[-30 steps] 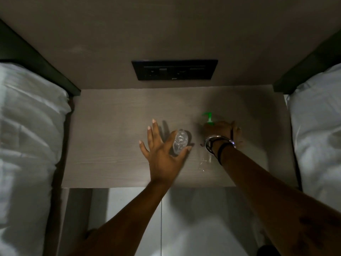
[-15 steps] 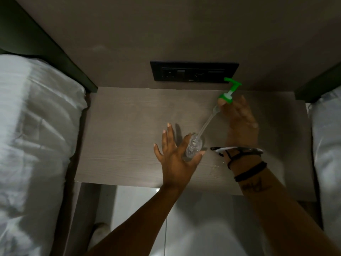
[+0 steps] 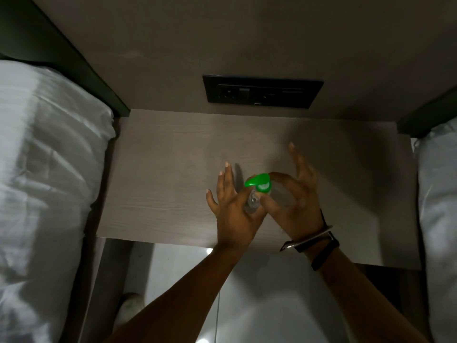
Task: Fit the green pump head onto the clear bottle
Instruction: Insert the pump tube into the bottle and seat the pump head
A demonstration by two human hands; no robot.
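Hands meeting right over the middle of the wooden bedside table [image 3: 158, 169], both working the same little bottle. The clear bottle [image 3: 252, 205] is standing on the tabletop a bit toward the near edge, and the left hand [image 3: 233, 214] is gripping it with thumb and index finger around the body while the other three fingers are sticking out straight and spread, not touching anything. The green pump head [image 3: 258, 181] is sitting on top of the bottle's neck, spout pointing left and slightly toward the wall. The right hand [image 3: 294, 201] is pinching the collar of the pump between thumb and index finger, with the remaining fingers fanning up and away, loose and open. Can't really tell if the collar is seated all the way down or just resting on the neck, since the fingers are covering that joint and the light is dim.

Right wrist is wearing a couple of bracelets [image 3: 309, 241], one metallic and the others dark. A black socket panel [image 3: 262, 91] is sitting on the wall just above the table's back edge. White bedding [image 3: 44, 169] is showing on the left and another bit of white bedding on the far right, both beside the table.
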